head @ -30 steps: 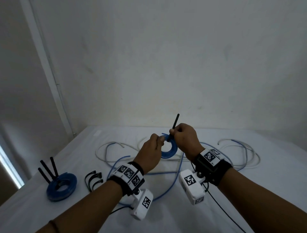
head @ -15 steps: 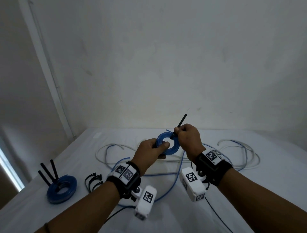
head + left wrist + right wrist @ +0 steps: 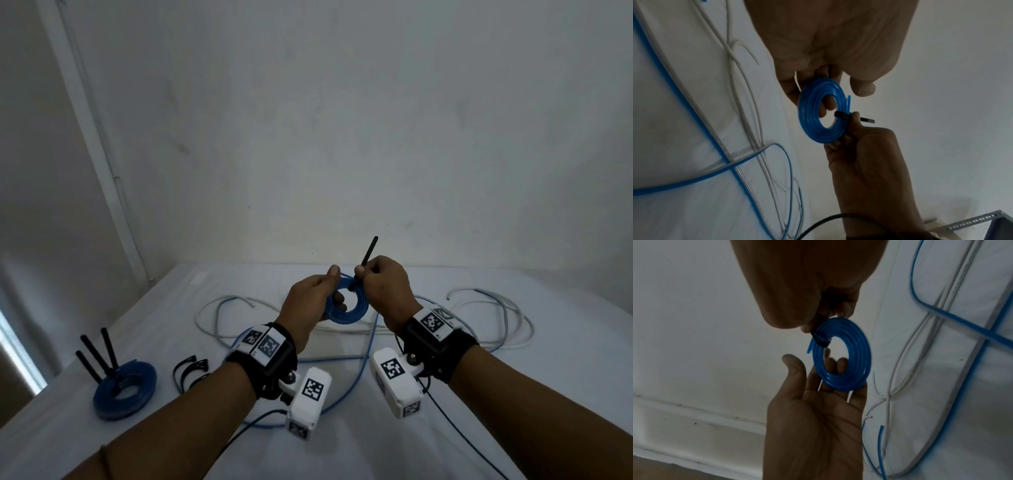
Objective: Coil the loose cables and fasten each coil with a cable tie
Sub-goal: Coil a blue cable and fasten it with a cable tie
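One finished coil sits at far left from my seat: a flat ring of blue cable (image 3: 125, 389) on the white table (image 3: 548, 394), with three black tie tails standing up out of it. Just right of it lie a few spare black cable ties (image 3: 190, 371), curled and unused. So I judge one coil done, one in hand, and plenty left.

Moving right, my left hand (image 3: 306, 303) supports the small blue cable coil (image 3: 346, 305) held up above the table's middle. The right wrist view shows that palm open, straight fingers reaching behind and through the ring, thumb standing free beside it. That hand cradles more than it clamps.

Right again, my right hand (image 3: 385, 286) has its fingertips pinched hard on the black cable tie (image 3: 366, 255), whose tail sticks up past the knuckles. On the left wrist view the band (image 3: 841, 115) already wraps across the coil's turns, so I reckon I'm at the cinching stage; whether it is fully snug I cannot tell.

The coil itself looks tidy: several turns lying flat like a spiral, glossy, with one short cut end poking out beside the tie.

Behind and to the far right, the long white cables (image 3: 513, 329) and a loose blue cable (image 3: 368, 356) sprawl in wide loops, uncoiled. That's the work remaining.
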